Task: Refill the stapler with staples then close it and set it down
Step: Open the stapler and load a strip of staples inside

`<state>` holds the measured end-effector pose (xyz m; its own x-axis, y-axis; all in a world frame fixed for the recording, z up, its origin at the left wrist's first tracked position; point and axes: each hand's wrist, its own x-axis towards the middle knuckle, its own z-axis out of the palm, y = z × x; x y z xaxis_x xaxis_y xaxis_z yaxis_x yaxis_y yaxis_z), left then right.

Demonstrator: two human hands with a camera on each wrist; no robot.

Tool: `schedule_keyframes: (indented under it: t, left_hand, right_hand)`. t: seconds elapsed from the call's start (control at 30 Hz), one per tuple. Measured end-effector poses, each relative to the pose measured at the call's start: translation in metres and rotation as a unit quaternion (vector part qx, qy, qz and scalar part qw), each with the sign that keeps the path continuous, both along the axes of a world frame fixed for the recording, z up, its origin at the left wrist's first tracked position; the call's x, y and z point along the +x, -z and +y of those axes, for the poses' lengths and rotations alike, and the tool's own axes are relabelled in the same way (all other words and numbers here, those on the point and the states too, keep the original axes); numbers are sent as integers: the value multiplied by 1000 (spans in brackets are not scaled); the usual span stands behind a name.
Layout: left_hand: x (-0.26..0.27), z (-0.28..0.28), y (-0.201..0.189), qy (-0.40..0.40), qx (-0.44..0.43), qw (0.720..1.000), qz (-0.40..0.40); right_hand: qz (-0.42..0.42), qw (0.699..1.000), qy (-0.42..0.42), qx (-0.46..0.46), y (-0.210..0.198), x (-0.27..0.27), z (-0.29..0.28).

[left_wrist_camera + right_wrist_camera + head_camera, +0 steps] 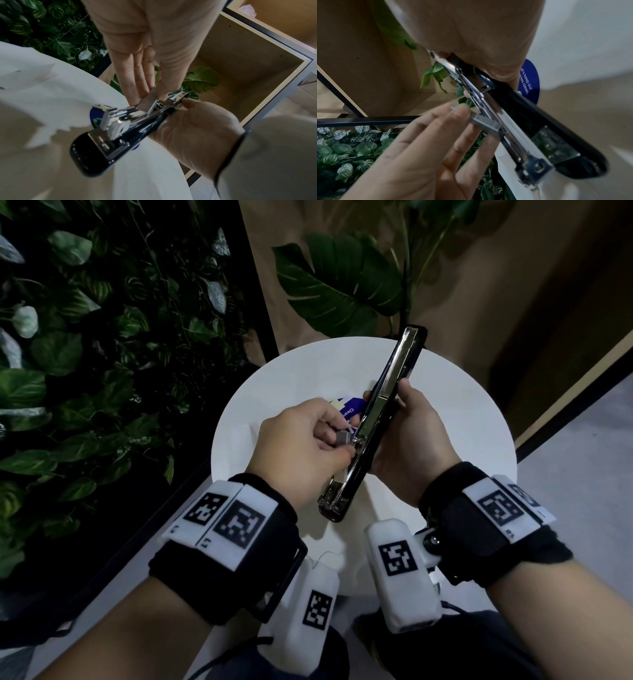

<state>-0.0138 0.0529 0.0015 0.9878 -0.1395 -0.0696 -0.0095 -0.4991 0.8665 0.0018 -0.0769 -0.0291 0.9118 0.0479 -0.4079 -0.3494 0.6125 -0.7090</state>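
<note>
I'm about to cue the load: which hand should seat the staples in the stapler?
Left. The left hand already pinches the staple strip against the open stapler; the right hand grips the stapler's body.

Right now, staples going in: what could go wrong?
1. The staple strip is pinched only at one end by the left hand and sits crosswise at the stapler rail; it could snap or miss.
2. The right hand holds the open stapler above the white table; dropped staples may scatter.
</note>
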Motion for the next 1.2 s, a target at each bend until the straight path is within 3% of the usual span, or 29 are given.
schedule_keyframes:
  t: [0.13, 0.27, 0.67, 0.93, 1.07, 1.2]
  left_hand:
    - [-5, 4, -1, 33, 7, 999, -34]
    - [-6, 7, -3, 6, -4, 997, -76]
    - [-4, 6, -3, 0, -36, 998, -50]
    - [-8, 2, 1, 6, 25, 997, -68]
    - [-8, 2, -1, 0, -18, 997, -71]
    - [-14, 1, 3, 55, 70, 992, -92]
  right_hand:
    - [-7, 1000, 1, 0, -2, 0, -1]
    - [-12, 1000, 0, -9, -2, 0, -1]
    - [-10, 1000, 7, -12, -4, 2, 0]
    - [-8, 1000, 11, -17, -4, 4, 1]
    - [-8, 1000, 10, -6, -3, 4, 0]
    - [-8, 1000, 14, 15, -4, 3, 2]
